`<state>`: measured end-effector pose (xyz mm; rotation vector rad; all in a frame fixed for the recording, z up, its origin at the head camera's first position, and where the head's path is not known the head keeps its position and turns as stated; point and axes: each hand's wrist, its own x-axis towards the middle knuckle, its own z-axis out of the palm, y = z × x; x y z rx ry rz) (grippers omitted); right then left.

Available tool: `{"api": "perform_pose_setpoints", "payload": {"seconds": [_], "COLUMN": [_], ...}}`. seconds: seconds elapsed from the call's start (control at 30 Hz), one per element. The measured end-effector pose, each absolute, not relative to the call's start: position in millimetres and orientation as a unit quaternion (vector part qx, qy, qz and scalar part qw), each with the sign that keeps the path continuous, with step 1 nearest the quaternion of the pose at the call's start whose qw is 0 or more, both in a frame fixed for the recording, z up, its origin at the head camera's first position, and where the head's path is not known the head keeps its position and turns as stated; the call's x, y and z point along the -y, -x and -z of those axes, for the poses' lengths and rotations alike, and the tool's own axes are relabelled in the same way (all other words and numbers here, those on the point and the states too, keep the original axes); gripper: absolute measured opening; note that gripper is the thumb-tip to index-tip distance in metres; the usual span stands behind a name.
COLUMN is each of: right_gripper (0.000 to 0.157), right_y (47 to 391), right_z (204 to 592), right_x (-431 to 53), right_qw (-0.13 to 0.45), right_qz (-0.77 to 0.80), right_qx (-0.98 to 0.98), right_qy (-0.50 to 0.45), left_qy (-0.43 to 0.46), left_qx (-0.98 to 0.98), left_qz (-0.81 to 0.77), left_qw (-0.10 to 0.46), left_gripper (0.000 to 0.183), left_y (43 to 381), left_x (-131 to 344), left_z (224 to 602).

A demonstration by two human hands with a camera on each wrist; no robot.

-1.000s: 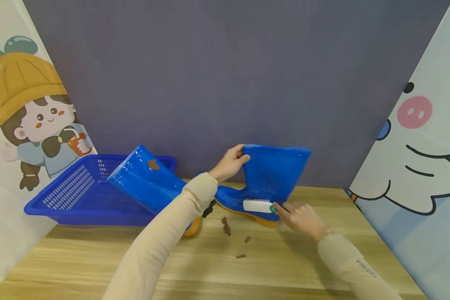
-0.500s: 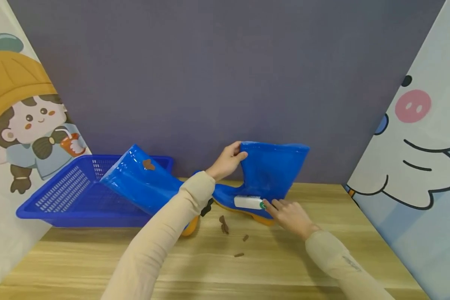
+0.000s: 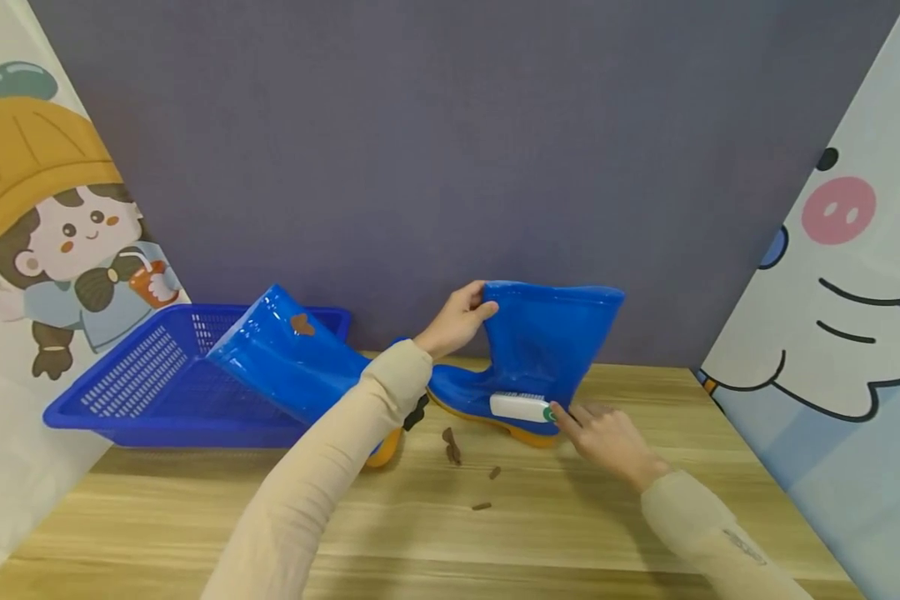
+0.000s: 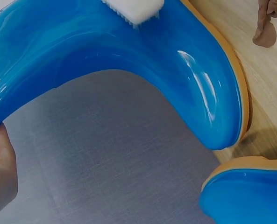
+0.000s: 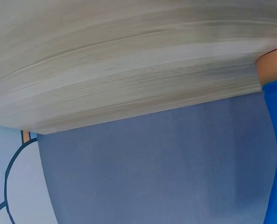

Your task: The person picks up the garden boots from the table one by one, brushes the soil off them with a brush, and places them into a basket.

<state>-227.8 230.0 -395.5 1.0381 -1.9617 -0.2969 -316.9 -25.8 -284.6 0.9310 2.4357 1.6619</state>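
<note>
A blue rain boot (image 3: 551, 333) with an orange sole stands upright on the table, toe to the left. My left hand (image 3: 456, 321) pinches the front rim of its shaft. In my right hand (image 3: 607, 437) is a white scrub brush (image 3: 520, 407), held by its green-marked end, its bristles against the boot's side near the heel. The left wrist view shows the brush (image 4: 136, 8) lying on the boot's blue surface (image 4: 199, 88). A second blue boot (image 3: 300, 358) leans on the basket, a brown patch (image 3: 302, 324) on its shaft; my left sleeve hides part of it.
A blue plastic basket (image 3: 150, 392) sits at the back left under the leaning boot's shaft. Several brown scraps (image 3: 452, 447) lie on the wooden table (image 3: 420, 533) in front of the boots. A grey panel (image 3: 450, 150) rises behind, with cartoon-printed side walls.
Along the boot's side the brush shifts left toward the toe, then back right toward the heel. My left hand keeps its hold on the rim. The head view sways slightly.
</note>
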Motion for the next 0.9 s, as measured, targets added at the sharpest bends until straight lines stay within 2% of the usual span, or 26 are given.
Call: {"api": "perform_pose_setpoints", "payload": {"seconds": [0.53,0.73,0.9], "right_gripper": [0.05,0.044,0.048], "right_y": [213.1,215.8,225.3], "right_z": [393.6,392.6,394.1], "right_x": [-255.2,-258.5,-248.5], "right_qw": [0.441,0.457,0.442], "right_qz": [0.115,0.109,0.108], "right_qx": [0.781,0.769,0.778], "right_qy": [-0.427,-0.434,-0.433], "left_qy": [-0.307,-0.306,-0.309], "left_qx": [-0.787,-0.785,-0.781], "left_qz": [-0.536,-0.538,-0.543], "left_qw": [0.012,0.005,0.012], "left_gripper": [0.037,0.035,0.035], "left_y": [317.4,320.3,318.5], "left_x": [24.3,24.3,23.7], "left_z": [285.4,285.7,286.0]}}
